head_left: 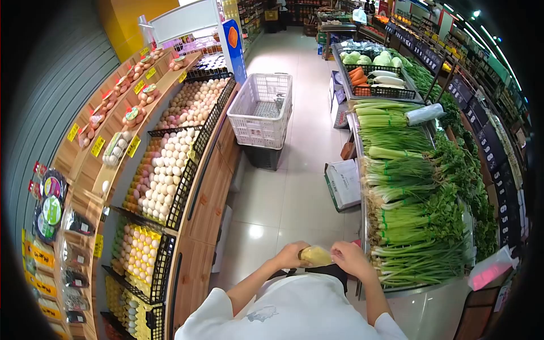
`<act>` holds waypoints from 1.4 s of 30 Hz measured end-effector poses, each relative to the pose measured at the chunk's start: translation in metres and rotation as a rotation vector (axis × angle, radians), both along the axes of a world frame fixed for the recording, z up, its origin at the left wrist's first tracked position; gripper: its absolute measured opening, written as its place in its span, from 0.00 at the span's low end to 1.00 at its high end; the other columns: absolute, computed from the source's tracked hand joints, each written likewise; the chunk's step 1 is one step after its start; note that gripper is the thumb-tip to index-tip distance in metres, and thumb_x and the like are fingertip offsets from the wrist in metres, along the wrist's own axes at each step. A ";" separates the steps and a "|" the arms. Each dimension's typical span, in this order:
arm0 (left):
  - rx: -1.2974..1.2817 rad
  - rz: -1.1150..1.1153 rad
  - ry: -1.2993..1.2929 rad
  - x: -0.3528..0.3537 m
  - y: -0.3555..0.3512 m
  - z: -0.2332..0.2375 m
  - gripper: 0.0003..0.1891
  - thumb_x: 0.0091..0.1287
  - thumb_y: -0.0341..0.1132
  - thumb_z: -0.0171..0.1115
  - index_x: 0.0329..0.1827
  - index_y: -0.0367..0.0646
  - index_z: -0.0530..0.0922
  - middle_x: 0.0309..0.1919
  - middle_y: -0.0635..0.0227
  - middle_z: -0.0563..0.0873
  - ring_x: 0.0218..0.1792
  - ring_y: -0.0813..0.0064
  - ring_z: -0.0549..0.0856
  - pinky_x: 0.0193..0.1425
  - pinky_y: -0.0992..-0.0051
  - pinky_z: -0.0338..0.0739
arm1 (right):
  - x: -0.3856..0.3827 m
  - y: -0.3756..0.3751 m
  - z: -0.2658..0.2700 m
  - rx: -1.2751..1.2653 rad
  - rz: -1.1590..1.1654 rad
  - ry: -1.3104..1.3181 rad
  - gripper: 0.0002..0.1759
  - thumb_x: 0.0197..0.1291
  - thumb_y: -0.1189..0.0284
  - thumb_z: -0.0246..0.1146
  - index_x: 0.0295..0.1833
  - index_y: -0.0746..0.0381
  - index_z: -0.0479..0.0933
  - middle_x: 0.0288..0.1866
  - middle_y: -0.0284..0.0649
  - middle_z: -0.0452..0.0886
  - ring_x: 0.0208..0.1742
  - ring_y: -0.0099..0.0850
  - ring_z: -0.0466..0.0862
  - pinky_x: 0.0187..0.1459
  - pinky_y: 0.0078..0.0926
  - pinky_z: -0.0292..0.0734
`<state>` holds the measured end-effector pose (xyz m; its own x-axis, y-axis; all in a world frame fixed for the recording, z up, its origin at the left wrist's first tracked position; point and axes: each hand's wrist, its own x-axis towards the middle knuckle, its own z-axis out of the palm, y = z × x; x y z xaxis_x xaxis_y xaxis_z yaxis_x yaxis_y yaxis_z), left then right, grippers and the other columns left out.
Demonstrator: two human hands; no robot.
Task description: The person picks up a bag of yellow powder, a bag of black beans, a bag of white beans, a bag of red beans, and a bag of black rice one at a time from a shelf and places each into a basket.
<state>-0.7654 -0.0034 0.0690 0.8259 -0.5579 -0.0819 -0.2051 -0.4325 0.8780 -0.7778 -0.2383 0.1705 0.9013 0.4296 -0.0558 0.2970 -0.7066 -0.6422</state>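
Observation:
My left hand (pixel 292 255) is wrapped around a small yellowish, partly see-through, roll-like item (pixel 317 256) in front of my body. At its other end, the fingers of my right hand (pixel 349 258) are pinched together on its edge. I cannot tell exactly what the item is. Both forearms reach forward from a white shirt (pixel 306 309). Just beyond my right hand lie bundles of green onions (pixel 416 258) on the vegetable stand.
Eggs (pixel 170 175) fill black-sided bins on the left, below wooden shelves of packaged goods. A white plastic crate (pixel 259 133) stands on a dark base in the aisle. A box (pixel 344 182) lies by the vegetable stand. Cabbages (pixel 356 58), carrots and white radishes sit farther back.

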 end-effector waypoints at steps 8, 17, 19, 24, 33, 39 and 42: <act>-0.003 -0.075 0.008 0.158 -0.026 -0.021 0.26 0.43 0.39 0.77 0.45 0.39 0.79 0.39 0.59 0.82 0.41 0.60 0.81 0.46 0.68 0.76 | 0.143 -0.029 -0.016 0.035 -0.060 0.069 0.10 0.49 0.71 0.66 0.36 0.63 0.76 0.33 0.43 0.80 0.35 0.41 0.80 0.42 0.35 0.72; 0.031 -0.082 -0.048 0.381 -0.083 0.007 0.26 0.43 0.36 0.76 0.46 0.41 0.78 0.40 0.60 0.81 0.43 0.60 0.80 0.48 0.68 0.75 | 0.350 -0.082 -0.011 0.087 -0.137 0.022 0.08 0.49 0.71 0.66 0.34 0.62 0.75 0.32 0.41 0.80 0.35 0.42 0.80 0.40 0.38 0.71; -0.017 -0.047 -0.058 0.423 -0.085 0.012 0.26 0.43 0.35 0.76 0.47 0.41 0.78 0.40 0.61 0.81 0.43 0.60 0.80 0.49 0.68 0.74 | 0.401 -0.085 -0.006 0.077 -0.070 -0.011 0.07 0.50 0.72 0.64 0.33 0.62 0.75 0.31 0.42 0.79 0.34 0.43 0.79 0.39 0.38 0.71; -0.130 0.108 -0.115 0.497 -0.081 0.001 0.26 0.43 0.33 0.75 0.48 0.41 0.77 0.44 0.61 0.81 0.47 0.58 0.78 0.54 0.65 0.71 | 0.515 -0.070 0.016 0.048 0.215 -0.122 0.05 0.51 0.72 0.61 0.33 0.61 0.73 0.29 0.42 0.77 0.33 0.44 0.78 0.37 0.39 0.71; -0.261 0.340 0.038 0.639 -0.034 -0.039 0.33 0.44 0.34 0.75 0.57 0.44 0.75 0.55 0.57 0.77 0.58 0.59 0.74 0.66 0.64 0.64 | 0.716 0.005 0.000 -0.030 0.494 -0.190 0.06 0.48 0.74 0.63 0.32 0.61 0.73 0.26 0.42 0.77 0.28 0.43 0.77 0.33 0.38 0.70; -0.313 0.623 0.010 0.757 0.014 -0.052 0.41 0.45 0.36 0.76 0.65 0.44 0.69 0.61 0.57 0.72 0.63 0.59 0.70 0.68 0.65 0.62 | 0.861 0.079 0.013 -0.099 0.564 -0.094 0.06 0.49 0.75 0.63 0.32 0.61 0.72 0.27 0.41 0.77 0.29 0.42 0.78 0.33 0.38 0.70; -0.166 0.861 -0.143 0.807 0.040 -0.054 0.36 0.50 0.34 0.70 0.65 0.42 0.66 0.59 0.55 0.73 0.62 0.54 0.69 0.67 0.61 0.62 | 0.926 0.120 0.012 -0.079 0.574 -0.104 0.04 0.50 0.75 0.60 0.32 0.61 0.72 0.27 0.42 0.77 0.29 0.45 0.77 0.34 0.41 0.71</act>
